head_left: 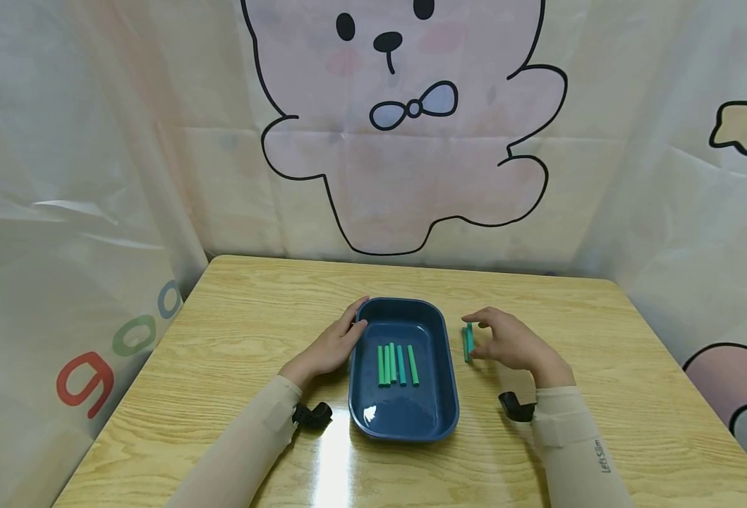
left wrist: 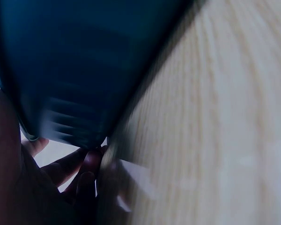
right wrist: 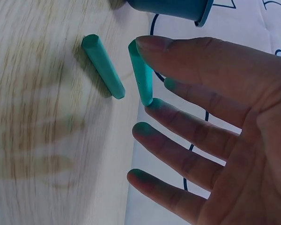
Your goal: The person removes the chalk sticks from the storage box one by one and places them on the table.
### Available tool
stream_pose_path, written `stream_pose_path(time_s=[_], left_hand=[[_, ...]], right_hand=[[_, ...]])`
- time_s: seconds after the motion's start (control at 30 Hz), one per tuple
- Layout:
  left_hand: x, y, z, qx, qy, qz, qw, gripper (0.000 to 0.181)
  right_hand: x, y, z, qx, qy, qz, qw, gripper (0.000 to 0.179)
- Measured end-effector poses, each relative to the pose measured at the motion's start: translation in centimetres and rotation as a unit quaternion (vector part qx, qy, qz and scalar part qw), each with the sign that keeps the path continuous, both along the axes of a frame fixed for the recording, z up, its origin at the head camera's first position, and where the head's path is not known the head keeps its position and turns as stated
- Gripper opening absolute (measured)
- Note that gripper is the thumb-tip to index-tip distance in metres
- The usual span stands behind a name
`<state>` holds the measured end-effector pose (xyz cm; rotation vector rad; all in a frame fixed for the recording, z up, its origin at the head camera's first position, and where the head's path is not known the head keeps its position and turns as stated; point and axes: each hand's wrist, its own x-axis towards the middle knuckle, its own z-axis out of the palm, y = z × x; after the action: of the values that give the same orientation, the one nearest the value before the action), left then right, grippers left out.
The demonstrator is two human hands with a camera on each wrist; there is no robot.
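Centre frame, the left hand (head_left: pixel 330 344) grips the blue tray (head_left: pixel 405 425) at its upper left edge, five green and teal sticks (head_left: pixel 393 363) lying inside! Right of centre, the right hand (head_left: pixel 515 342) pinches a held stick (right wrist: pixel 142 77) by its ends, another stick (right wrist: pixel 103 65) just beside it on the counter (head_left: pixel 265 310).

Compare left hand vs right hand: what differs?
The left hand grips the blue tray; the right hand pinches a green stick. The left hand is at the tray's left side; the right hand is off to the right, clear of it. Both have beige sleeves.
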<state>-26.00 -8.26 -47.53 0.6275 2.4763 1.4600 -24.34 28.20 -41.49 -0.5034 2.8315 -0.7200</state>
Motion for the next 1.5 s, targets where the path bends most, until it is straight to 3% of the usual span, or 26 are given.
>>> stream_pose_path(time_s=[0.97, 1.5], left_hand=[[-0.4, 0.0, -0.3, 0.01, 0.002, -0.009, 0.9999, 0.055], [-0.3, 0.0, -0.2, 0.007, 0.004, -0.009, 0.9999, 0.055]], right_hand=[[-0.5, 0.7, -0.9, 0.007, -0.033, -0.013, 0.9993, 0.065], [-0.7, 0.7, -1.3, 0.016, -0.024, -0.006, 0.9996, 0.067]])
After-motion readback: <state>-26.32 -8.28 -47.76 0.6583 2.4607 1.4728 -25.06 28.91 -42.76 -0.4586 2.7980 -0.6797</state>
